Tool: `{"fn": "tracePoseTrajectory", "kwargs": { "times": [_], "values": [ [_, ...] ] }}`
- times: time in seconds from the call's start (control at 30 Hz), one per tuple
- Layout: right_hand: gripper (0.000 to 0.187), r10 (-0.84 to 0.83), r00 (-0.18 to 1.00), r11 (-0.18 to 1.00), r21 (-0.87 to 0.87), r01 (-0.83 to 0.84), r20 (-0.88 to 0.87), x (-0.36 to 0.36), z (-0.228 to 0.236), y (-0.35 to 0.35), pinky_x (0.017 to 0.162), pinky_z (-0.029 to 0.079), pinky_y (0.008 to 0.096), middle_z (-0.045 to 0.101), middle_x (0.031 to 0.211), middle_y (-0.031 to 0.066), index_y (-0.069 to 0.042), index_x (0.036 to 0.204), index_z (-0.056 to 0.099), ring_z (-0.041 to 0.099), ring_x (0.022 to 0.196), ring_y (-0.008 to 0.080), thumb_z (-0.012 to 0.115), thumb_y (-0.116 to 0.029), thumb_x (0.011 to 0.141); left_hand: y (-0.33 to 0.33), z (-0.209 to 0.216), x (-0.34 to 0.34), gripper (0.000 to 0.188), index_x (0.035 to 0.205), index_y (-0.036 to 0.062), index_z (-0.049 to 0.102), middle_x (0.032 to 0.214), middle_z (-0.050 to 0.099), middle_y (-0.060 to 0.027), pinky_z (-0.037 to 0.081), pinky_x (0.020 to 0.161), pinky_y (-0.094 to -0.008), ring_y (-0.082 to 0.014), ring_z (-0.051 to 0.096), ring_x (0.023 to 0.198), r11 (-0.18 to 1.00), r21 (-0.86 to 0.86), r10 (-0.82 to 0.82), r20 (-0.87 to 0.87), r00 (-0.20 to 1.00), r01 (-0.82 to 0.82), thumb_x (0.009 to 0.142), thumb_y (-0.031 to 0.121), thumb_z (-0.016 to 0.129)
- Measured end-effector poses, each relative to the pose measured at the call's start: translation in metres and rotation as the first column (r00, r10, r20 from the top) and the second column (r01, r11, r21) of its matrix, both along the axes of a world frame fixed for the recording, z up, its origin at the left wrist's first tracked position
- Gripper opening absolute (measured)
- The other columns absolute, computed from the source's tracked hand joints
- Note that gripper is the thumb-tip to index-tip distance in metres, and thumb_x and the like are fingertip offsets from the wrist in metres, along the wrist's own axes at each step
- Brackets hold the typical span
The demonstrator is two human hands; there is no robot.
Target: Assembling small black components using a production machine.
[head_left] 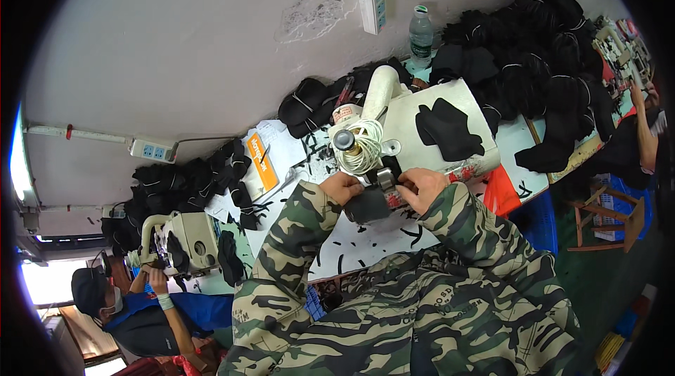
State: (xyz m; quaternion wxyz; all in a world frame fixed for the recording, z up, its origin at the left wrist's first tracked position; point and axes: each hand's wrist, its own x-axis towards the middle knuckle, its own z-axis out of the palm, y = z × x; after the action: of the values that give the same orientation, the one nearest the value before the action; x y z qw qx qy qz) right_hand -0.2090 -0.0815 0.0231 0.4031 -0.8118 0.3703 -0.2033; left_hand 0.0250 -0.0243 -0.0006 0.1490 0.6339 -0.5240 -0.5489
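- Dark cloth piece [367,205]: centre of frame, at the front of the off-white machine [415,112], just beside a round metal part [385,179].
- Left hand [341,188]: thumb and fingers pinched on the cloth's upper left edge.
- Right hand [422,188]: fingers bent, tips at the metal part, near the cloth's right edge; cannot tell whether it grips cloth or only rests there.
- Progress (judgement): this piece appears mid-handling, not yet released. How much of its edge is done cannot be read; hands and metal part hide it.
- Black sock-like pieces [448,130] lie loose on top of the machine, right of centre; finished or waiting, cannot tell.
- Tied black bundles [562,102], upper right, and black heap [190,179], left of centre: same uncertainty.
- Count: dark cloth in hand, 1. Loose on machine, apparently 2, overlapping. Bundles: several, too overlapped to count.
- Count: power strips, 2 (upper centre [370,0], left [153,150]); bottle [420,35], 1; orange-and-white booklet [263,160], 1; co-workers, 2 (lower left [155,320], right edge [636,140]).
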Motion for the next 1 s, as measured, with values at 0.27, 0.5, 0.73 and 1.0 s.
{"fn": "tracePoseTrajectory", "kwargs": {
  "times": [0.27,0.5,0.73,1.0],
  "values": [
    [0.027,0.067,0.992,0.984,-0.159,-0.084,-0.107,0.001,0.0,-0.006,0.065,0.045,0.0345,0.061,0.077,0.0099,-0.004,0.092,0.061,0.056,0.073,0.0261,0.063,-0.017,0.068,-0.01,0.014,-0.001,0.021,0.096,0.0007,0.06,0.083,0.062,-0.0098,0.044,0.069,-0.0285,-0.0167,0.057,0.075,0.996,0.09,-0.012,0.047,0.999,0.008,0.08,0.013,0.054],
    [0.028,0.042,0.995,0.983,-0.176,-0.056,-0.087,0.003,-0.001,-0.004,0.067,0.044,0.0368,0.061,0.079,0.0115,-0.003,0.093,0.06,0.055,0.074,0.028,0.062,-0.015,0.068,-0.004,0.015,-0.021,0.026,0.102,0.0005,0.055,0.078,0.061,-0.0071,0.045,0.067,-0.0281,-0.0154,0.057,0.076,0.965,-0.171,0.178,-0.119,0.977,-0.197,0.077,0.003,0.055],
    [0.022,0.082,0.963,0.86,-0.506,0.061,0.256,-0.02,0.017,0.024,0.06,0.045,0.0318,0.058,0.077,0.0055,-0.006,0.082,0.061,0.054,0.068,0.022,0.061,-0.001,0.06,0.022,0.048,-0.052,0.034,0.093,-0.0016,0.052,0.062,0.057,-0.0091,0.034,0.032,-0.0231,-0.0142,0.048,0.034,0.862,0.446,0.449,-0.454,0.77,-0.24,0.09,0.031,0.041],
    [0.029,-0.35,0.817,0.685,0.72,-0.11,0.458,-0.042,0.03,0.033,0.072,0.045,0.0242,0.06,0.094,0.0112,0.005,0.103,0.054,0.057,0.082,0.0135,0.06,-0.01,0.079,0.043,0.056,-0.087,0.027,0.102,-0.0007,0.048,0.074,0.058,-0.0072,0.035,0.036,-0.0181,-0.0135,0.058,0.047,0.982,0.031,0.17,-0.565,0.808,-0.185,0.092,0.023,0.037]
  ]
}}
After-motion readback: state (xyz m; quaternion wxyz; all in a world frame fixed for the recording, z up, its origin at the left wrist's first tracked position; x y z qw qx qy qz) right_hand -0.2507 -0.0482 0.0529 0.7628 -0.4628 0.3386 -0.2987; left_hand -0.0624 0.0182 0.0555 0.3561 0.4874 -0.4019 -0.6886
